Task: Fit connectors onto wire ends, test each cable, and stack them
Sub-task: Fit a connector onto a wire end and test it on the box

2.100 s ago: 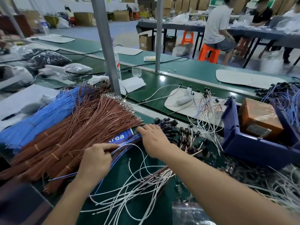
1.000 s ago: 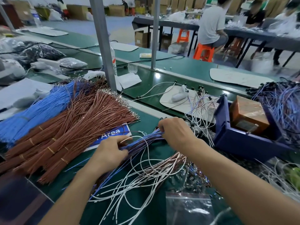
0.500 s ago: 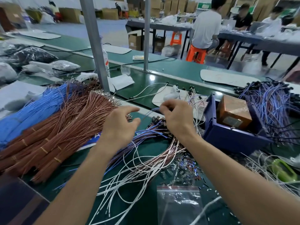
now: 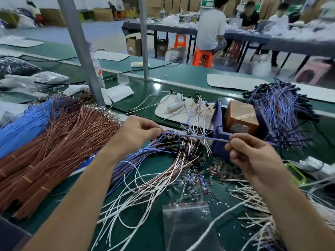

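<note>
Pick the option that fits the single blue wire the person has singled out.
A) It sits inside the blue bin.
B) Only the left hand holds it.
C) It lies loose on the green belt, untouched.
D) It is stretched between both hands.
D: the left hand and the right hand each pinch one end of the blue wire, which runs straight between them above the cable pile.

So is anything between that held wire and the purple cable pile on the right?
Yes. The blue bin, holding a brown box, sits between the purple cable pile and the wire pinched by the left hand and right hand.
</note>
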Demonstrator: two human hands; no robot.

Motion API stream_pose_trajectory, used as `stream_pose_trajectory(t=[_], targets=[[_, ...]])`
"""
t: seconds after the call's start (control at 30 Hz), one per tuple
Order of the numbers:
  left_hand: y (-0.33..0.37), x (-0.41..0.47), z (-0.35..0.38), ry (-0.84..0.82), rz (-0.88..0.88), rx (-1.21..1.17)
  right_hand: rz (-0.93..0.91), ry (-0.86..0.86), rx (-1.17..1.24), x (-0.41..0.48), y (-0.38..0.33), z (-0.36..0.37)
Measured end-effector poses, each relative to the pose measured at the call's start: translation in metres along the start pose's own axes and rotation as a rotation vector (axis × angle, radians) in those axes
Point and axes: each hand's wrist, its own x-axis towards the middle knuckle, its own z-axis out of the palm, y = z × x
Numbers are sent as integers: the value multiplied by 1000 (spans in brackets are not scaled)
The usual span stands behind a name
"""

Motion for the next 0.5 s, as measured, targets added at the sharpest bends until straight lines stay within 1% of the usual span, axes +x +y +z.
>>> stream_pose_trajectory(t=[0.07,0.13,0.2,0.23,0.3,0.37,0.43,0.5], targets=[[9,1,7,12,25,130,34,47,139,-16,11,-27],[21,-3,23,-8,65,234,76,64,372,-29,22,-48],[29,-11,48,-89,107,231,98,44,559,-39,29,-58],[31,-16,63,-132,124,212,103,43,578,-42,32,-59],[30,-26,93,-204,145,196,128,87,540,-42,33,-57],[27,-33,118,-247,152,186,135,118,563,-40,27,-57],[25,-36,133,-267,136,145,106,102,634,-39,20,-64],[21,-34,135,-308,90,88,81,110,628,-42,15,-76]])
